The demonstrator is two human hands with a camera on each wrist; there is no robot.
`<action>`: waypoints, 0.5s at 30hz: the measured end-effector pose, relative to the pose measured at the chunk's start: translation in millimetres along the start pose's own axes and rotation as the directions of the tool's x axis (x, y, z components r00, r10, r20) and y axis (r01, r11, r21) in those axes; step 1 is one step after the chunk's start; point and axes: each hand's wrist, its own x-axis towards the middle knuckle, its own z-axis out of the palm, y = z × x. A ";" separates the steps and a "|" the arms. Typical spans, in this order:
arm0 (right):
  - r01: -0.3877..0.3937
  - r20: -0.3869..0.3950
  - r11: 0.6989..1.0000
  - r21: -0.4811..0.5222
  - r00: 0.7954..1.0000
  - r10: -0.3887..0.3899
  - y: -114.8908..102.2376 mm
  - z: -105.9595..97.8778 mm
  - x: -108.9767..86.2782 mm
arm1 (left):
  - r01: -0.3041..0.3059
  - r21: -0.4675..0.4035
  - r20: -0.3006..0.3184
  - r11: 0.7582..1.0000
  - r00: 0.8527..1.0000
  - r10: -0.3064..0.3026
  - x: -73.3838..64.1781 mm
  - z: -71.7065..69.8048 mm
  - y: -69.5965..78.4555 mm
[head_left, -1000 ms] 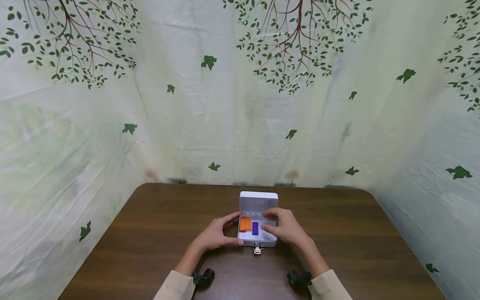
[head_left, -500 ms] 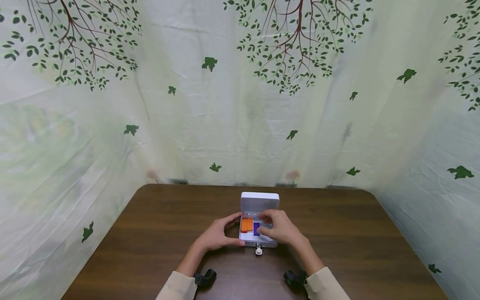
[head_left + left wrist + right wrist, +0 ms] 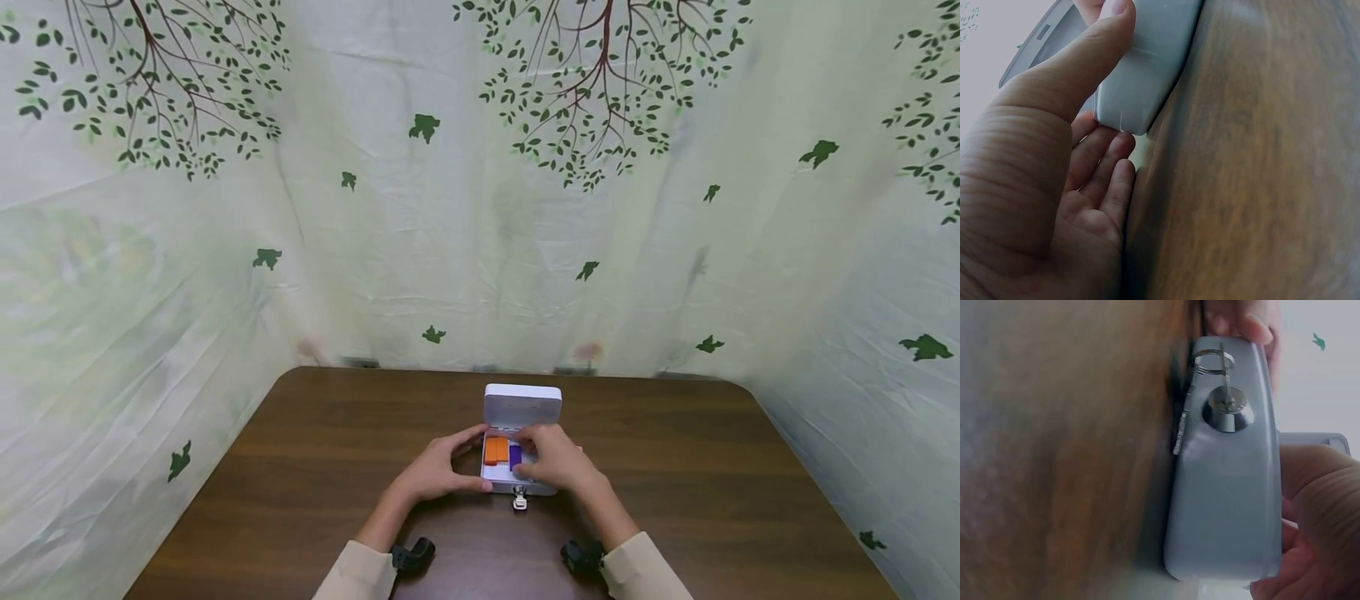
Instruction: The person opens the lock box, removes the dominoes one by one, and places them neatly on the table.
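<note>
A small white lockbox (image 3: 498, 485) stands on the table with its lid (image 3: 522, 405) raised. Inside, orange blocks (image 3: 496, 451) fill the left part, and a purple block (image 3: 515, 457) lies just right of them. My left hand (image 3: 435, 467) grips the box's left side, thumb at the front corner and fingers at the back. Over the box's right half is my right hand (image 3: 558, 458), its thumb and index finger at the near and far ends of the purple block; its other fingers are partly hidden. In the right wrist view a key (image 3: 1227, 378) sits in the front lock (image 3: 1227, 409).
A brown wooden table (image 3: 360, 417) carries the box near its middle. Behind it hangs a pale curtain (image 3: 480, 250) printed with leaves and branches. A ring (image 3: 1213, 361) hangs on the key at the box's front. Dark wrist straps (image 3: 414, 557) circle both wrists.
My right hand has moved left and down into the box, its thumb and index finger coming to the purple block. My left hand has kept its hold on the box.
</note>
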 end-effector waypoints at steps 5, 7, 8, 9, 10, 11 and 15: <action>-0.004 -0.006 1.000 -0.006 1.000 0.004 -2.9 2.2 0.3 | 0.002 0.000 0.003 1.000 1.000 -0.002 0.1 -0.2 0.6; -0.016 0.001 1.000 -0.007 1.000 0.016 -3.2 2.8 0.4 | 0.002 0.002 0.005 1.000 1.000 -0.002 0.0 0.1 0.4; -0.024 0.005 1.000 -0.006 1.000 0.024 -3.5 2.7 0.2 | 0.003 0.004 0.005 1.000 1.000 -0.003 0.0 0.3 0.3; -0.027 0.009 1.000 -0.008 1.000 0.027 -3.8 2.6 0.3 | 0.004 0.004 0.004 1.000 1.000 -0.004 -0.1 0.4 0.3; -0.025 0.012 1.000 -0.011 1.000 0.025 -3.9 2.6 0.4 | 0.006 0.005 0.004 1.000 1.000 -0.006 -0.2 0.5 0.2; -0.020 0.014 1.000 -0.014 1.000 0.021 -4.3 2.1 0.4 | 0.008 0.007 0.003 1.000 1.000 -0.008 -0.3 0.5 0.2; 0.009 0.012 0.999 -0.032 1.000 -0.009 -4.9 1.0 0.5 | 0.008 0.005 0.000 1.000 1.000 -0.008 -0.5 0.0 0.0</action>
